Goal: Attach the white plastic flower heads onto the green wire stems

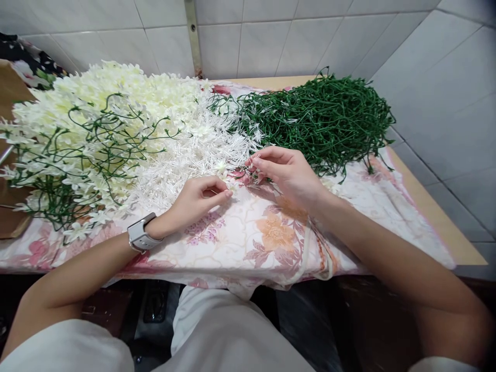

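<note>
My left hand point(203, 199), with a watch point(143, 232) on its wrist, rests low over the cloth. Thumb and forefinger are pinched together; whatever is between them is too small to make out. Slightly higher and to the right, my right hand point(287, 173) pinches a small green plastic stem, partly hidden by its fingers. White plastic stamens point(205, 150) lie heaped just beyond both hands. Behind my right hand is a large tangle of green plastic stems point(329, 119). A small whitish flower point(221, 166) lies between the hands and the stamen heap.
Cream artificial flower heads point(116, 93) are piled at the left, with flowered green stems point(104, 150) on their front. A cardboard box point(13, 88) stands at the far left edge. A floral cloth point(232, 253) covers the table point(453, 232), which stands against a tiled wall point(271, 41).
</note>
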Demonstrator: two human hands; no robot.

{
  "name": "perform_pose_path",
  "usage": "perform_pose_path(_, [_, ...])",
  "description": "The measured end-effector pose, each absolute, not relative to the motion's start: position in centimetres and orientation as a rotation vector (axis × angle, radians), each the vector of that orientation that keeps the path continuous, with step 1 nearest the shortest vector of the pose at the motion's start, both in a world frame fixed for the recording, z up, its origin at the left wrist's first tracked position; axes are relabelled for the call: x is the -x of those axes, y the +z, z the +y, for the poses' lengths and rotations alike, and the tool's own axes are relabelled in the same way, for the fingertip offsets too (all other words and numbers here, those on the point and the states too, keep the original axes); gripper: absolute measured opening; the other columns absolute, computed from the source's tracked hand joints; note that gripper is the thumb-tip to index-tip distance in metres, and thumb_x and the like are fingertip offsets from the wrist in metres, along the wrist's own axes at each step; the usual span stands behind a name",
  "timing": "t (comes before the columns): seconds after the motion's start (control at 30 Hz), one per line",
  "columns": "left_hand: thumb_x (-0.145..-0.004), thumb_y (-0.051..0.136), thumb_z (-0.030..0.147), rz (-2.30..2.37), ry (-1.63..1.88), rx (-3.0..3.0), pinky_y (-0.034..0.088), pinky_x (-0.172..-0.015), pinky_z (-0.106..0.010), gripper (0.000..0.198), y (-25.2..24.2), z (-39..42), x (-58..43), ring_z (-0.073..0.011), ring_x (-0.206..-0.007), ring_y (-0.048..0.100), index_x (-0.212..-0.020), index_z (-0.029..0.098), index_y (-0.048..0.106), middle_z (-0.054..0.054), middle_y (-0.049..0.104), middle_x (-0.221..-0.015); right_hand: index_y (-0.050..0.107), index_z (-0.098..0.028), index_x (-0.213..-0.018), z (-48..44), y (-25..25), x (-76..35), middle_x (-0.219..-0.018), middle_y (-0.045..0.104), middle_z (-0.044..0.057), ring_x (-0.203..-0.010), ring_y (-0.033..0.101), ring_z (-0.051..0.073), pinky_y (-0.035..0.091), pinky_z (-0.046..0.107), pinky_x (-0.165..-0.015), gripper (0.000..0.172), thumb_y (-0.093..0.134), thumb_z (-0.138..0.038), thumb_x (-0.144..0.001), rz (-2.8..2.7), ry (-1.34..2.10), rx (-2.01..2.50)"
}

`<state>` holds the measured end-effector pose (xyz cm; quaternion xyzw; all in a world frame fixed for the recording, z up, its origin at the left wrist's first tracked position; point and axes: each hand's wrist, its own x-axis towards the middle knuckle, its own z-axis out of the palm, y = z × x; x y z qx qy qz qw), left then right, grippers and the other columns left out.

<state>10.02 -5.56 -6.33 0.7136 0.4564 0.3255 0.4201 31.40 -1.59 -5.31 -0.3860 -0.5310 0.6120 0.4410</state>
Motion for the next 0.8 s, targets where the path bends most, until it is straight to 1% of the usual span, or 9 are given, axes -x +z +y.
perform_pose_path(0.1, [-0.083, 0.063, 0.032, 1.138, 0.817, -1.736, 0.044, -0.063, -0.022, 0.018, -6.4, -5.6, -10.0, -0.0108, -0.068, 0.056, -0.077, 0.015, 0.062, -0.002, 0.062, -0.074, 0.066, -0.019, -0.076, -2.1, -5.2, -31.2, -0.070, 0.063, -0.003, -0.061, 0.057, 0.008, 0.046, 0.022, -0.057, 0.011, 0.074, -0.025, -0.071, -1.330, 1.524, 0.920])
perform_pose_path(0.2, [-0.082, 0.063, 0.032, 1.121, 0.833, -1.695, 0.044, -0.064, -0.022, 0.018, -6.4, -5.6, -10.0, -0.0107, -0.069, 0.056, -0.076, 0.015, 0.062, -0.002, 0.062, -0.075, 0.066, -0.017, -0.076, -2.9, -4.9, -30.9, -0.071, 0.064, -0.001, -0.063, 0.057, 0.009, 0.045, 0.023, -0.058, 0.010, 0.072, -0.023, -0.072, -1.524, 1.470, 0.890])
perform_pose_path(0.27, [-0.082, 0.064, 0.032, 1.100, 0.843, -1.668, 0.044, -0.065, -0.023, 0.018, -6.4, -5.6, -10.0, -0.0106, -0.069, 0.055, -0.076, 0.014, 0.062, -0.002, 0.061, -0.076, 0.066, -0.016, -0.077, -3.4, -4.8, -30.8, -0.074, 0.065, 0.001, -0.064, 0.056, 0.010, 0.044, 0.024, -0.058, 0.006, 0.069, -0.021, -0.075, -1.733, 1.297, 0.872])
perform_pose_path(0.33, [-0.081, 0.065, 0.031, 1.078, 0.846, -1.640, 0.043, -0.065, -0.023, 0.018, -6.4, -5.7, -10.1, -0.0104, -0.069, 0.054, -0.076, 0.014, 0.062, -0.002, 0.060, -0.075, 0.066, -0.016, -0.079, -3.7, -5.0, -30.7, -0.077, 0.066, 0.002, -0.065, 0.056, 0.011, 0.044, 0.024, -0.059, 0.003, 0.064, -0.017, -0.078, -1.936, 1.046, 0.819])
perform_pose_path(0.43, [-0.080, 0.066, 0.031, 1.051, 0.842, -1.615, 0.043, -0.063, -0.022, 0.018, -6.3, -5.7, -10.2, -0.0103, -0.068, 0.054, -0.075, 0.014, 0.061, -0.002, 0.059, -0.075, 0.065, -0.016, -0.080, -3.6, -5.5, -30.7, -0.078, 0.066, 0.005, -0.071, 0.058, 0.014, 0.045, 0.028, -0.065, 0.007, 0.058, -0.014, -0.082, -2.144, 0.650, 0.667])
perform_pose_path(0.53, [-0.079, 0.067, 0.030, 1.044, 0.833, -1.606, 0.043, -0.062, -0.022, 0.018, -6.1, -5.7, -10.3, -0.0103, -0.067, 0.053, -0.075, 0.014, 0.061, -0.002, 0.059, -0.074, 0.063, -0.016, -0.080, -3.4, -6.1, -30.7, -0.079, 0.065, 0.007, -0.078, 0.058, 0.017, 0.047, 0.031, -0.070, 0.010, 0.056, -0.017, -0.086, -2.203, 0.414, 0.578])
perform_pose_path(0.67, [-0.079, 0.066, 0.030, 1.048, 0.832, -1.603, 0.043, -0.061, -0.022, 0.018, -6.0, -5.7, -10.2, -0.0103, -0.066, 0.054, -0.075, 0.014, 0.061, -0.001, 0.059, -0.073, 0.064, -0.018, -0.083, -3.3, -6.2, -30.7, -0.080, 0.063, 0.006, -0.077, 0.056, 0.016, 0.047, 0.031, -0.069, 0.011, 0.054, -0.017, -0.088, -2.197, 0.404, 0.577])
perform_pose_path(0.8, [-0.081, 0.065, 0.031, 1.037, 0.825, -1.655, 0.044, -0.064, -0.023, 0.018, -6.1, -5.6, -10.1, -0.0113, -0.069, 0.055, -0.076, 0.014, 0.063, -0.003, 0.061, -0.076, 0.065, -0.017, -0.083, -3.4, -6.2, -30.6, -0.079, 0.062, 0.006, -0.076, 0.055, 0.015, 0.047, 0.030, -0.068, 0.011, 0.055, -0.016, -0.088, -2.187, 0.366, 0.536])
